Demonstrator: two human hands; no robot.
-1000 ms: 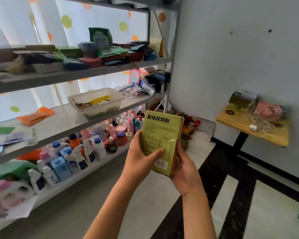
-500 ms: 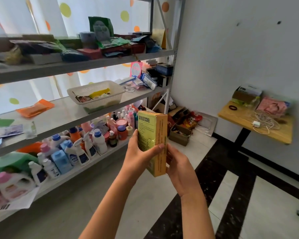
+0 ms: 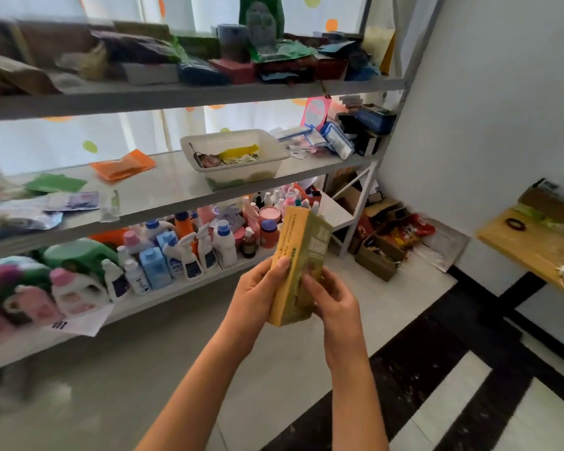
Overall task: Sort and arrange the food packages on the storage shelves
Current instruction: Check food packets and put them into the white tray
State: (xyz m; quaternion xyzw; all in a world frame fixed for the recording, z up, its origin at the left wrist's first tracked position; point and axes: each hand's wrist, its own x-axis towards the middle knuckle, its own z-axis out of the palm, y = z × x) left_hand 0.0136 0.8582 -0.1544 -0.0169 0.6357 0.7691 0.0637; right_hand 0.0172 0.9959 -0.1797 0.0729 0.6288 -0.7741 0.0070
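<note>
One yellow-green box point(image 3: 298, 265) stands nearly upright in mid-air in front of the shelves point(image 3: 189, 187), gripped by two hands: the left hand point(image 3: 258, 296) wraps its side with the thumb pressed on the narrow yellow face, the right hand point(image 3: 334, 299) curls round its lower right edge. Three shelf levels show; one white basket point(image 3: 235, 157) sits on the middle level, one orange pouch point(image 3: 122, 164) further left.

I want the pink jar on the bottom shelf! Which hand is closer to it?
Left. The left hand grips the yellow-green box on its shelf side, just below the pink jar. The right hand holds the box's far side, farther away.
</note>
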